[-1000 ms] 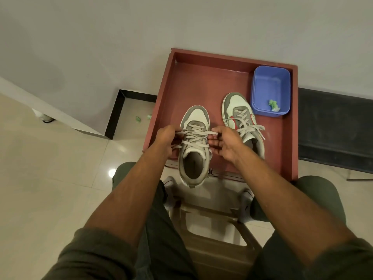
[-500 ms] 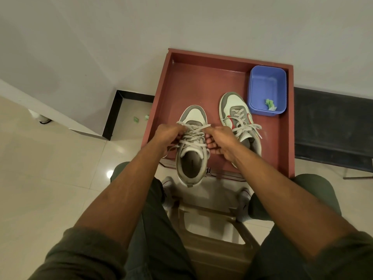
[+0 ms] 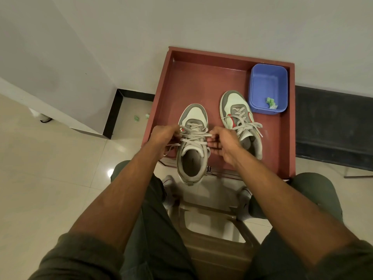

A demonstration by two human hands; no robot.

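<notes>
Two grey-and-white sneakers stand in a red-brown wooden tray (image 3: 201, 81). The left sneaker (image 3: 192, 146) sits at the tray's near edge, its heel hanging over. My left hand (image 3: 163, 135) pinches the shoelace (image 3: 194, 136) at the sneaker's left side. My right hand (image 3: 223, 141) pinches the same lace at the right side, and the lace is stretched across the tongue between them. The right sneaker (image 3: 238, 116) stands beside it with its laces loosely tied, partly hidden behind my right hand.
A blue plastic tub (image 3: 267, 87) with a green scrap inside fills the tray's far right corner. White walls rise behind and to the left. A dark mat (image 3: 333, 122) lies to the right. A brown plastic stool (image 3: 214, 235) stands between my knees. Small green scraps (image 3: 137, 118) lie on the tiled floor.
Both hands stayed at the left sneaker's lace, drawing together and then apart again along it. The camera shifted slightly.
</notes>
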